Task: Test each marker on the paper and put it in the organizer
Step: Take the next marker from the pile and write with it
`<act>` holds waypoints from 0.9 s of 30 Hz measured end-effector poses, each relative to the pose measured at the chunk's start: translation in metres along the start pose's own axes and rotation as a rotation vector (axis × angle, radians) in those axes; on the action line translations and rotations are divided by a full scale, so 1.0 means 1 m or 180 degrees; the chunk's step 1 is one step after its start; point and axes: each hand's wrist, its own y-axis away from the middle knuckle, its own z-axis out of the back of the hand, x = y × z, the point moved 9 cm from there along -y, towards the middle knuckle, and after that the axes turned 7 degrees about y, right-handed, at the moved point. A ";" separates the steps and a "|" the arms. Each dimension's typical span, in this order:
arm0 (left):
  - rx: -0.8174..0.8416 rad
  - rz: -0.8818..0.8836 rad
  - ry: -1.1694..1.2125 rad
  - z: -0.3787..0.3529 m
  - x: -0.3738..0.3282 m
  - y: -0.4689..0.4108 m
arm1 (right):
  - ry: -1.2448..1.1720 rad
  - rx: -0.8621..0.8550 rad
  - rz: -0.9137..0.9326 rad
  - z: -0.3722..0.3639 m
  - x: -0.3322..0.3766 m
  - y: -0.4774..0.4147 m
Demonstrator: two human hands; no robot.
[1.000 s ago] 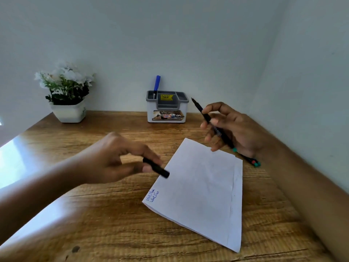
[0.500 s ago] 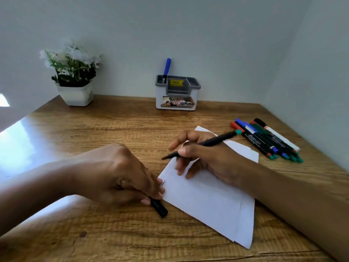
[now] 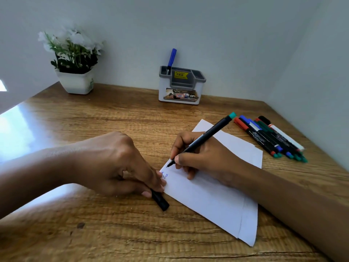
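Now the right hand (image 3: 205,159) is gripping the green-ended marker (image 3: 207,135) in a writing hold, its fingers (image 3: 177,144) clenched round the lower barrel. The tip is touching the paper (image 3: 207,201) at its near-left corner, just above some small blue scribbles. The marker's long axis is slanting from that tip up and away to the right, toward the loose markers (image 3: 273,138) lying bunched on the surface (image 3: 94,129) just beyond the sheet. The left hand (image 3: 117,163) is pressing down at the same corner while pinching the black cap (image 3: 160,200). The organizer (image 3: 181,86) is standing well apart at the back wall, ahead of both hands, with 1 blue marker (image 3: 171,59) upright in its left compartment; the right hand, already carrying the marker, is probably the one to reach there. Compared with 0.5 s ago, the tip has come down from the air onto the paper and the barrel is standing steeper.
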 end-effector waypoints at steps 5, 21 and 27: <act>-0.0067 0.0050 -0.0017 -0.002 0.006 0.000 | 0.0111 0.0029 -0.0055 -0.002 -0.002 -0.001; -0.0029 0.0035 0.0089 -0.003 0.005 -0.002 | 0.0168 -0.0080 -0.0206 0.001 -0.003 0.000; 0.0017 0.0081 0.0122 -0.004 0.004 -0.003 | 0.0124 -0.0137 -0.0230 0.002 -0.004 0.000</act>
